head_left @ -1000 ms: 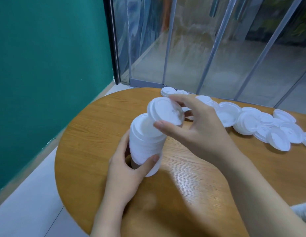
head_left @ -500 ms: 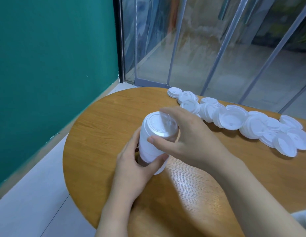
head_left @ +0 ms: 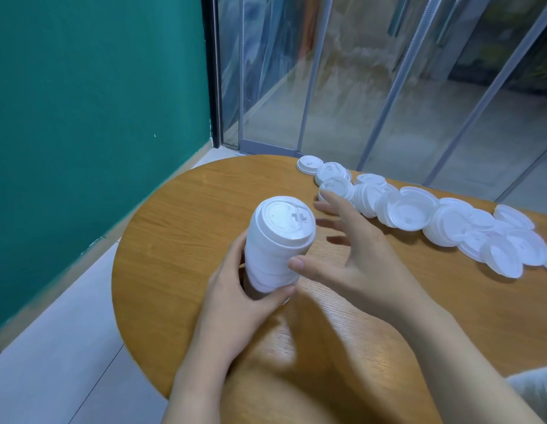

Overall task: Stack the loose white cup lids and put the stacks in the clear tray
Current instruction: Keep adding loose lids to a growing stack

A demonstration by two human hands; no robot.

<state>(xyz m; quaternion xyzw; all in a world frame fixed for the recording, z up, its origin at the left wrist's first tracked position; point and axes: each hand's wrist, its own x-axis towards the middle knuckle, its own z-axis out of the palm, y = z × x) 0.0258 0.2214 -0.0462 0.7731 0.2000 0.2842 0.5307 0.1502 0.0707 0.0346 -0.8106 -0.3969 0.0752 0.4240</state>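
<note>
The left hand grips the stack of white lids low down, fingers curled round its far side and the thumb hooked across the near side at its base. The stack leans a little to the right, its bottom on or just above the desk; which of the two I cannot tell, because the hand hides the base. The top lid faces up, showing a round embossed face with a small raised tab.

The right hand is just to the right of the stack, fingers spread and loose, holding nothing. Its thumb tip lies against or right beside the stack's lower right side. The fingers point away toward the loose lids and look slightly blurred.

Those lids lie in a ragged row along the far edge of the desk, running from the middle out to the right border of the view. Many overlap or lean on each other, some face up, some showing the hollow underside. The nearest one sits just beyond the right fingertips.

The desk is round-ended, with a light wood grain. To the left stands a teal wall, with pale floor below it. Behind the desk are glass panels in metal frames. A bit of pale cloth shows at the lower right corner.
</note>
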